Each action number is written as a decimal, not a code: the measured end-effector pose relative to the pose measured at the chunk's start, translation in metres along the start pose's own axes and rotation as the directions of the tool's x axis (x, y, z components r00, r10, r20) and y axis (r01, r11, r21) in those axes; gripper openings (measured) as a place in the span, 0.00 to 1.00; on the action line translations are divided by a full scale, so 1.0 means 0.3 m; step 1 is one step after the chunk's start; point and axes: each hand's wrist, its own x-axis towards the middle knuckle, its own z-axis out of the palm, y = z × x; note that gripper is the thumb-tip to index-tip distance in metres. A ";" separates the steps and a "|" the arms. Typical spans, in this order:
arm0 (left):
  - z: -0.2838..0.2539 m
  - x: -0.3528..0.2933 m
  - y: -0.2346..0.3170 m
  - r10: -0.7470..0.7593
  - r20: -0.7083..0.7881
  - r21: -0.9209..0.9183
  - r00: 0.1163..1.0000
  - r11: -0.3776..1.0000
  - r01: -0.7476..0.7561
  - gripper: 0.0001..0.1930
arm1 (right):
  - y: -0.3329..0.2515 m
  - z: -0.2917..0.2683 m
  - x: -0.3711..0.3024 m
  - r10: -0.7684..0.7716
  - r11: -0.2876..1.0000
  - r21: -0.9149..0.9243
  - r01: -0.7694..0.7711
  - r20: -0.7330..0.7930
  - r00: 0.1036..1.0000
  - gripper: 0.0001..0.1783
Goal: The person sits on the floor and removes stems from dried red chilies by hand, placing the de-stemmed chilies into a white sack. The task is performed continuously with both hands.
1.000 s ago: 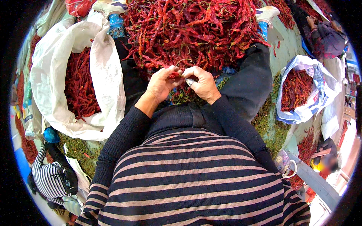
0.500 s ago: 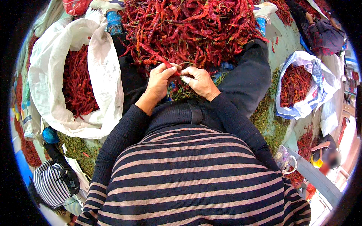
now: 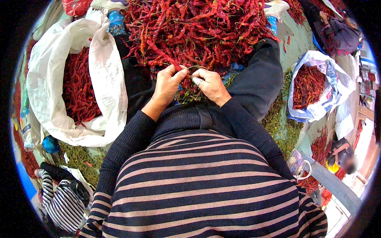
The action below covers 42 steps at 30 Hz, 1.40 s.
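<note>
Over the near edge of a big heap of dried red chilies [image 3: 198,31], my two hands work close together. My left hand [image 3: 167,86] is closed, thumb against fingers, pinching a red chili [image 3: 177,67]. A small gap away, my right hand [image 3: 213,86] is also closed in a pinch; what lies between its fingertips is too small to make out. A whitish cover [image 3: 197,80] wraps its thumb tip. One thin pale stem curves by the fingertips. Below the hands, green stem scraps [image 3: 188,97] lie between my dark-trousered legs.
To the left stands a white sack [image 3: 37,79] with its rim rolled down, holding red chilies. On the right is a smaller white-and-blue sack [image 3: 349,81] of chilies. Stem litter [image 3: 81,158] covers the floor. Other people sit at lower left [image 3: 67,202], upper right and right.
My hands have drawn slightly apart, and less of the red chili shows between them. At lower left, the person in stripes has shifted. The whole view has moved a little.
</note>
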 end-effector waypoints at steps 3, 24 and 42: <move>0.005 -0.002 0.021 0.017 -0.005 0.067 1.000 0.998 -0.016 0.07 | 0.003 0.001 0.002 -0.028 1.000 -0.010 0.028 -0.011 1.000 0.06; 0.023 -0.018 0.022 0.149 0.045 0.182 0.988 0.971 -0.155 0.06 | -0.014 -0.010 0.011 0.001 0.986 0.167 0.004 -0.032 0.999 0.12; 0.008 -0.017 -0.004 -0.189 0.090 -0.347 0.978 0.914 0.208 0.09 | -0.083 -0.011 0.024 -0.118 0.991 0.029 0.132 -0.288 0.950 0.04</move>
